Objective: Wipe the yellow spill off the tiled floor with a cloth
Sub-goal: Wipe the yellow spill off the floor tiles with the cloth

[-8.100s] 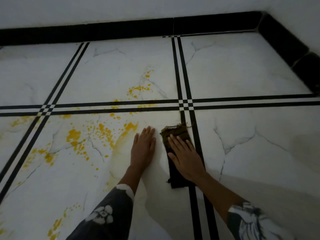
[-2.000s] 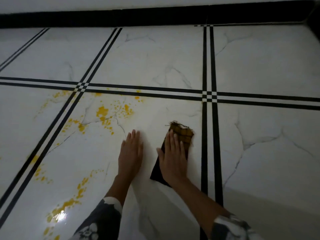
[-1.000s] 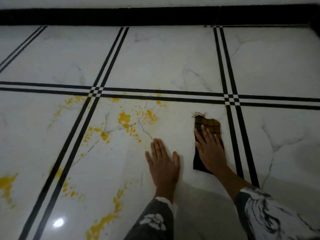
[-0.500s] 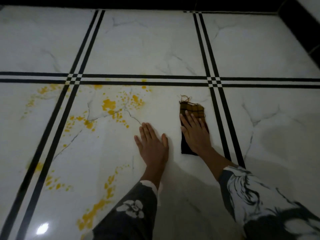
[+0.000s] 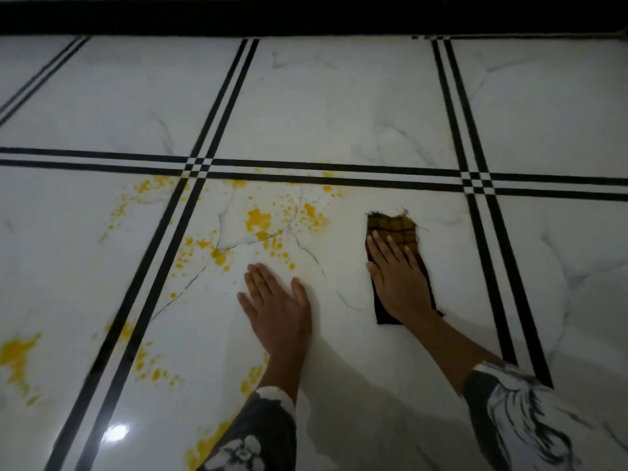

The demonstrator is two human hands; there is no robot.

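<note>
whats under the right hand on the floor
A folded dark brown checked cloth lies flat under the right hand, its frayed far end showing beyond the fingertips. The white tiled floor beneath the cloth is covered, so any yellow spill there cannot be seen.

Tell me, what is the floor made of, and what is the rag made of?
The floor looks like glossy white marble-look tile, maybe ceramic: grey veins, black border stripes, and a bright light reflection. The cloth under the right hand looks like thin woven fabric, probably cotton: checked pattern, frayed threads on its far edge.
</note>
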